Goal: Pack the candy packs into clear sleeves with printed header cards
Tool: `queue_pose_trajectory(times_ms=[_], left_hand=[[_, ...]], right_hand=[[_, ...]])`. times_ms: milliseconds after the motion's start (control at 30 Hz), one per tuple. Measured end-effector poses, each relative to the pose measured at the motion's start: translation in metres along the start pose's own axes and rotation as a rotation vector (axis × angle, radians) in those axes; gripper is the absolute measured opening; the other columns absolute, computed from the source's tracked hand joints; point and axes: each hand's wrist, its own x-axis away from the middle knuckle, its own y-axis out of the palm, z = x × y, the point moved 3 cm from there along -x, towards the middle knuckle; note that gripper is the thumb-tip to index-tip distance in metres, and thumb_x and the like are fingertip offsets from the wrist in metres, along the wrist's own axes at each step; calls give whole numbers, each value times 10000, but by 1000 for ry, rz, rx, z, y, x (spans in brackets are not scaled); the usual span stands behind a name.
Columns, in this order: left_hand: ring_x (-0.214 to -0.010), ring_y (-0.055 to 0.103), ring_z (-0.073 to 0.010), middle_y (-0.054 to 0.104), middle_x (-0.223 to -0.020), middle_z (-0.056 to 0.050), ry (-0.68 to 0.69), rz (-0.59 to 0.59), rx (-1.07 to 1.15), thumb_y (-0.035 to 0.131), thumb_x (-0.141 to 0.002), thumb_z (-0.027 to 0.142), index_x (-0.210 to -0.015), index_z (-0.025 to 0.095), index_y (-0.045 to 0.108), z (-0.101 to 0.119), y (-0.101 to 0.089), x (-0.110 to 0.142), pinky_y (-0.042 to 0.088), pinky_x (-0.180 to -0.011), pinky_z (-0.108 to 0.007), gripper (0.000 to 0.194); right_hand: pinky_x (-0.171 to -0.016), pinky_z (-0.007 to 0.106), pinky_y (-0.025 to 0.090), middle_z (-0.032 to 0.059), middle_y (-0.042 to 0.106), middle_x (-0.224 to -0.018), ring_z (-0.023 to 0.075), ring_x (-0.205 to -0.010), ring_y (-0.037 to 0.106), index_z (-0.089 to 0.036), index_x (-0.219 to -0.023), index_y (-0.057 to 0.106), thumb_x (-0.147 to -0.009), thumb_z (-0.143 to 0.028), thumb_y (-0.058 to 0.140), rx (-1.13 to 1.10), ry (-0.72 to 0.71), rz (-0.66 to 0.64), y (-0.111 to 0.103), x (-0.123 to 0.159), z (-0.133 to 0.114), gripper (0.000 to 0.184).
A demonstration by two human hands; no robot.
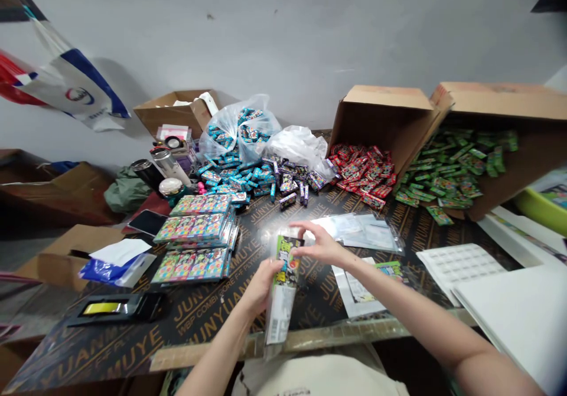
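Note:
My left hand (261, 285) is closed around the side of a clear plastic bag (278, 319) above the table's front edge. Inside the bag is a printed card (287, 269), black and green, with a white lower part. At the card's upper right, my right hand (319, 244) pinches the bag's edge between bent fingers. To the left, stacks of packed colourful packets (190, 231) lie in rows. A pile of flat clear bags (361, 232) rests beyond my right hand. Partly under my right forearm are more printed cards (357, 290) on white sheets.
Small wrapped packets lie heaped in blue (248, 174), purple (290, 182), red (365, 169) and green (447, 172). Two cardboard boxes (385, 98) lie tipped on their sides behind. A tape dispenser (115, 308), a phone (147, 223) and metal flasks (163, 161) are at left; sticker sheets (460, 266) at right.

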Motion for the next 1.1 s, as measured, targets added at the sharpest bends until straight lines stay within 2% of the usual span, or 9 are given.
queue_pose_trajectory(times_ms=[67,200,367,500,567,733,833,967,1100], left_hand=[[-577,552,-148,632,-653,-22,41,103,-39,626,-641,394,-778,116,613,4,-5,0,426,-579,-252,311],[-629,555,-167,629,-648,-33,155,81,-310,597,-665,455,-725,101,620,13,-6,-1,424,-581,-242,360],[-587,533,-154,594,-585,-24,225,90,-574,540,-708,506,-608,97,597,18,-14,-7,399,-536,-221,425],[-557,541,-147,606,-608,-30,235,102,-455,508,-742,502,-667,100,602,21,-25,-14,416,-531,-230,420],[-582,563,-158,625,-647,-41,233,83,-414,541,-732,470,-721,96,615,21,-27,-16,443,-567,-249,381],[-758,612,-204,667,-833,-76,220,-129,-398,682,-640,274,-910,105,623,4,-17,-16,472,-705,-304,325],[-795,616,-215,672,-861,-83,188,-192,-338,718,-589,216,-929,116,631,-7,-8,-19,466,-746,-321,365],[-775,626,-187,671,-888,-69,241,61,1,734,-579,305,-972,142,604,-6,8,-26,464,-744,-298,445],[-622,620,-155,662,-705,-38,281,366,345,628,-663,486,-803,114,617,-7,23,-31,473,-645,-272,397]], right_hand=[[-776,288,412,28,580,-938,171,-892,521,-227,-1188,467,-572,-371,744,-132,122,177,8,6,8,691],[-597,247,451,26,613,-769,137,-678,567,-151,-957,573,-700,-434,618,-492,330,-61,35,10,15,385],[-512,204,430,-11,598,-635,93,-538,523,-139,-740,585,-674,-376,651,-552,305,63,30,6,10,254],[-504,205,446,-2,636,-723,100,-558,559,-161,-939,591,-585,-289,727,-670,416,-350,44,22,17,400],[-510,198,440,-11,628,-674,92,-533,556,-141,-915,598,-549,-246,744,-687,439,-392,49,31,26,407],[-556,236,461,-9,632,-679,125,-578,580,-149,-949,572,-581,-260,717,-655,408,-156,39,29,41,411],[-643,245,466,-10,630,-763,128,-672,585,-186,-964,543,-633,-279,686,-667,307,147,24,20,35,371],[-653,221,446,-26,609,-717,119,-666,563,-186,-825,557,-648,-308,676,-696,278,427,26,20,26,246],[-642,261,460,16,645,-782,160,-710,586,-191,-875,607,-769,-498,480,-784,395,616,48,26,24,348]])
